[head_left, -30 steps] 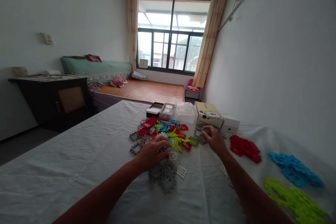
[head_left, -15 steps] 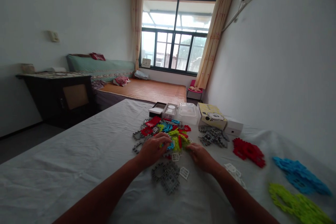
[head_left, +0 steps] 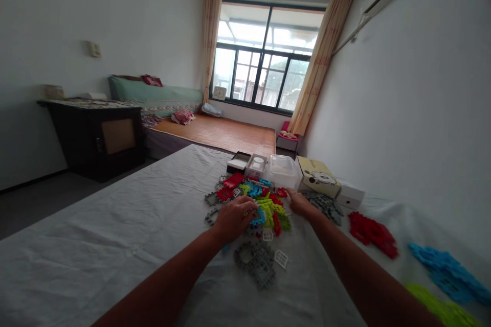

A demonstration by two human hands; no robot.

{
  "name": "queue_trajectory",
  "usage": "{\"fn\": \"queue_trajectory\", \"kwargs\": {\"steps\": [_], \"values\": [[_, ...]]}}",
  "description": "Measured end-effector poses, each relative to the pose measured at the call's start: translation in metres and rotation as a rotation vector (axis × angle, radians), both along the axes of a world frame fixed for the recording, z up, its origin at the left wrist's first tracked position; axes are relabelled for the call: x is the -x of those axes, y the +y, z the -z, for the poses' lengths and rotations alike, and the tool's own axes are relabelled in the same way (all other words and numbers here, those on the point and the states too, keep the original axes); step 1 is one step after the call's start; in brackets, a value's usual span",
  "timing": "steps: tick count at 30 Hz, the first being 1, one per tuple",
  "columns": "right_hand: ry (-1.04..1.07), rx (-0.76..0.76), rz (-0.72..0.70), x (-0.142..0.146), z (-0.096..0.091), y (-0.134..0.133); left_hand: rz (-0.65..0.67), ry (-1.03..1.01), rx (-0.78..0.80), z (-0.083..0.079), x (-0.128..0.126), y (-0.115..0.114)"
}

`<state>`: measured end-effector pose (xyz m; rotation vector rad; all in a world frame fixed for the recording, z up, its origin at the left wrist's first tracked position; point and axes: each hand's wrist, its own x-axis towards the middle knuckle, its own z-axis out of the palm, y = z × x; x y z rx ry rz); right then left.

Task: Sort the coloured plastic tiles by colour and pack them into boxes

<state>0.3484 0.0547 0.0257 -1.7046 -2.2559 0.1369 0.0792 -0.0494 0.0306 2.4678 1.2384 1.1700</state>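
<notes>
My left hand (head_left: pixel 237 217) is closed at the near left side of a mixed pile of flat plastic building pieces. Its fingertips grip a blue building piece (head_left: pixel 259 215). At the pile's right edge, my right hand (head_left: pixel 301 203) has its fingers together, pinching the edge of a red building piece (head_left: pixel 282 192). Yellow-green pieces (head_left: pixel 270 208) lie between the hands. Toward me are grey pieces (head_left: pixel 258 261) with notched edges and a white window-shaped piece (head_left: pixel 281 259).
Behind the pile stand a black-rimmed box (head_left: pixel 238 162), a clear plastic box (head_left: pixel 283 168) and a yellow cartoon box (head_left: pixel 318 176). On the right lie separate heaps: grey (head_left: pixel 326 207), red (head_left: pixel 372 233), blue (head_left: pixel 448 271) and yellow-green (head_left: pixel 441 306). A white cloth (head_left: pixel 115 245) covers the table.
My right hand has moved away from me, from the yellow-green pieces to the red piece at the pile's far right edge. My left hand stays by the blue piece. The view has shifted slightly.
</notes>
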Motion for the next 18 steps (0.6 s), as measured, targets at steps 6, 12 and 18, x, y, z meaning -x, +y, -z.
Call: {"fn": "queue_trajectory", "kwargs": {"steps": [6,12,18], "values": [[-0.038,0.025,-0.034,0.028,0.018,-0.016,-0.022,0.081,-0.018,-0.001,0.001,-0.002],[0.052,0.012,-0.180,0.039,0.002,-0.056,-0.019,0.147,-0.036,-0.003,0.001,-0.002],[0.211,0.133,-0.268,0.027,-0.027,-0.107,-0.052,0.126,-0.019,-0.001,0.004,0.003]]}}
